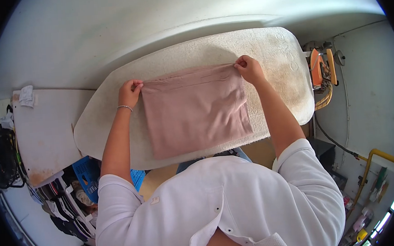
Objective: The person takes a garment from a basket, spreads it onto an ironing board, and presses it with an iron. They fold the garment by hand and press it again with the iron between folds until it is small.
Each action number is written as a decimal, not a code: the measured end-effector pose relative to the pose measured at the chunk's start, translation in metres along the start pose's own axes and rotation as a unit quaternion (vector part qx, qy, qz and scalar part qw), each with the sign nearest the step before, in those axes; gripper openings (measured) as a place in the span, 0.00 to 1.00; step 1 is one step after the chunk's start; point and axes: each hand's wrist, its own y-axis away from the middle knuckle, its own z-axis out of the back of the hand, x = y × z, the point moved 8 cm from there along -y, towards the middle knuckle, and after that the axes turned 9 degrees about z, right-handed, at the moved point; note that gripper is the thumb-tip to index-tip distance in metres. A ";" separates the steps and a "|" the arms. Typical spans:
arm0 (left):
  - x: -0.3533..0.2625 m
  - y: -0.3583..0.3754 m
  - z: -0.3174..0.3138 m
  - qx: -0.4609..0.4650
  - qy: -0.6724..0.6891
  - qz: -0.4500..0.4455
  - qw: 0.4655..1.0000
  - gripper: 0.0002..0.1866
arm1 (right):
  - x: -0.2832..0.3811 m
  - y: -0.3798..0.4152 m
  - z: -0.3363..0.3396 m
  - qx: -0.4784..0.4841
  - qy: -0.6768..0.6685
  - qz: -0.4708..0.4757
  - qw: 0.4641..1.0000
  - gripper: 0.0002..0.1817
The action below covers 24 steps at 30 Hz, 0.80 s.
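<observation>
A dusty-pink piece of cloth [192,114], folded into a rough rectangle, lies on a padded ironing board [265,49]. Its far edge runs between my two hands. My left hand [130,92] pinches the far left corner, thumb against fingers. At the far right corner, my right hand [249,68] grips the cloth in the same kind of pinch. Wrinkles show along the far edge and over the right part of the fabric. The near edge of the cloth reaches close to the board's front edge.
An orange iron [317,66] stands at the board's right end, with a hose beside it. On the left is a white tabletop [51,128] with a crumpled paper [27,96]. Below sits a blue basket [86,176] near hanging or stacked clothes [61,205]. A wall rises behind the board.
</observation>
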 end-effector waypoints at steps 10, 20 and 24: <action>-0.015 0.006 -0.001 -0.030 -0.020 -0.021 0.999 0.08 | 0.018 0.005 0.001 0.009 0.079 0.066 0.995 0.07; -0.010 0.006 0.003 -0.046 -0.040 0.051 0.997 0.06 | 0.029 0.039 0.019 -0.007 -0.074 0.112 0.991 0.08; -0.013 0.006 0.002 -0.046 -0.015 0.064 0.997 0.06 | 0.000 0.003 0.002 0.054 -0.079 -0.002 0.995 0.10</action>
